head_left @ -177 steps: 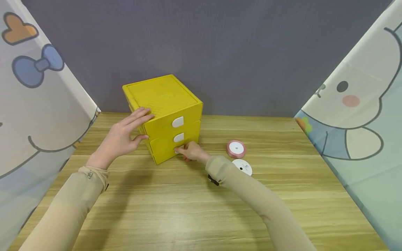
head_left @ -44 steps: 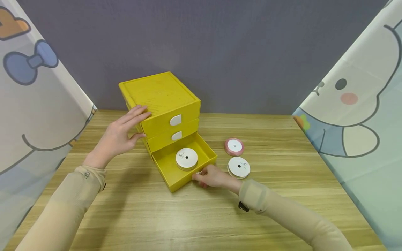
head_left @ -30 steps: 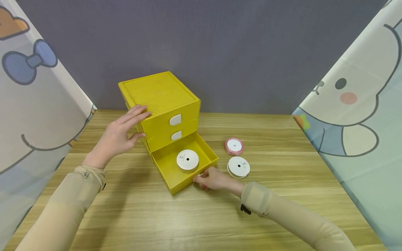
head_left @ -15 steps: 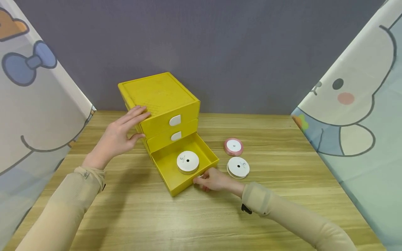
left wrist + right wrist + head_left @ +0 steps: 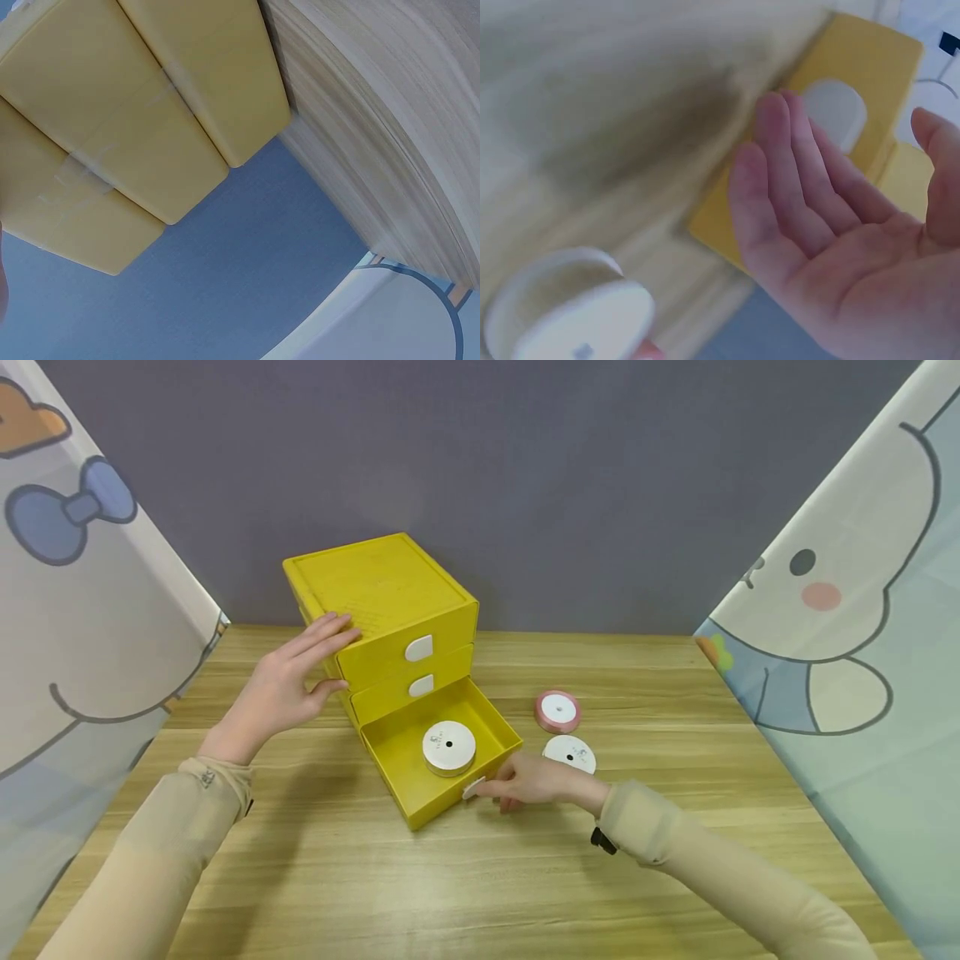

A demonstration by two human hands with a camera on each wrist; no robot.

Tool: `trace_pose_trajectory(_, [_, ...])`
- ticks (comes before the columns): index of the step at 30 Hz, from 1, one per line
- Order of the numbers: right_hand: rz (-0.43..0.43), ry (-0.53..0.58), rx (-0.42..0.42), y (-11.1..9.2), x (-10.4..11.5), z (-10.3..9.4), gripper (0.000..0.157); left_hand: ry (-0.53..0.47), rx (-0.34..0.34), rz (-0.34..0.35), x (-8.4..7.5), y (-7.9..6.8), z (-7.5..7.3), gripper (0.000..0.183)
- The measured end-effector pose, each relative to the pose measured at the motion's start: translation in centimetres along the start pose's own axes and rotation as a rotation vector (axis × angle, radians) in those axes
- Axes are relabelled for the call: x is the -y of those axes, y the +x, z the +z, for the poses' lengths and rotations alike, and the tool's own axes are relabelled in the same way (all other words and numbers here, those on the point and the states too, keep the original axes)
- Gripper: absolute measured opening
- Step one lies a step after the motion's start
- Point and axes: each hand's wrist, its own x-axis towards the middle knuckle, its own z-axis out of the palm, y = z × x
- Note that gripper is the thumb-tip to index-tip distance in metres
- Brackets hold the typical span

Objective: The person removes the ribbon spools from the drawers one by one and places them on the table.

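Observation:
A yellow drawer cabinet [image 5: 382,585] stands on the wooden table with its bottom drawer [image 5: 397,777] pulled out. In that drawer lies a white ribbon spool [image 5: 448,745]. My left hand [image 5: 285,681] rests on the cabinet's front left corner, fingers straight on the top, thumb lower down by the front edge. Just off the drawer's white handle [image 5: 474,787] is my right hand [image 5: 528,778]; the right wrist view shows its fingers loosely bent and its thumb apart, with nothing in its grasp. Behind the right hand sits a second white spool [image 5: 570,752], partly hidden.
A pink ribbon spool [image 5: 558,711] lies on the table [image 5: 420,893], beyond the second white spool. Above the pulled-out drawer, two further drawers with white handles [image 5: 419,647] are closed. A grey backdrop [image 5: 570,493] and printed side curtains [image 5: 832,610] surround the table.
Since the earliest frame, the right hand has pulled out the bottom drawer, revealing the spool. Within the last half second it has let go of the handle and shifted right. The left hand has stayed put.

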Motion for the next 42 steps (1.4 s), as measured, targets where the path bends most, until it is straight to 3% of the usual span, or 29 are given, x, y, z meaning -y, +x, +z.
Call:
trace_pose_trajectory(8, [0.001,-0.090,-0.006,-1.4,2.5,-2.9,0.040,0.001,-0.004,0.002,0.0,-0.1,0.0,0.076])
trace_pose_trajectory(17, [-0.111,-0.060,0.020,-1.1,4.1,-4.5,0.033,-0.004,-0.005,0.003,-0.2,0.0,0.0,0.076])
trace_pose_trajectory(21, [-0.132,-0.070,0.039,-0.6,5.0,-5.0,0.035,0.000,-0.009,0.006,-0.2,0.0,0.0,0.076])
trace_pose_trajectory(28, [-0.077,-0.090,0.067,1.0,7.4,-5.7,0.033,0.000,-0.011,0.001,-0.2,-0.1,-0.1,0.076])
trace_pose_trajectory(35, [-0.081,-0.161,0.063,2.9,9.1,-5.7,0.034,-0.003,-0.010,0.000,-0.3,-0.1,-0.1,0.074])
trace_pose_trajectory(42, [-0.040,-0.177,0.087,4.1,9.9,-5.4,0.044,-0.003,-0.016,0.007,-0.3,-0.1,-0.2,0.075])
